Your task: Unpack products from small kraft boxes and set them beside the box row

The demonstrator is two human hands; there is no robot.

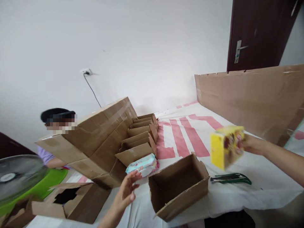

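Observation:
My right hand (248, 144) grips a yellow printed box (226, 147) from its right side, raised above the cloth and slightly blurred. Below it lies a green utility knife (231, 178). My left hand (127, 191) is in the air with fingers apart, holding nothing. Just beyond its fingertips is a light-blue pack of wipes (142, 165) with a white lid; whether the fingertips touch it I cannot tell. Between my hands stands an open cardboard box (179, 190), and no contents show inside it.
Several cardboard compartments (140, 139) line a large taped carton (102, 136). Another cut carton (78, 202) is at lower left, near a fan (19, 177). Behind the large carton is a person in a black cap (57, 115). A cardboard panel (251, 95) stands at right.

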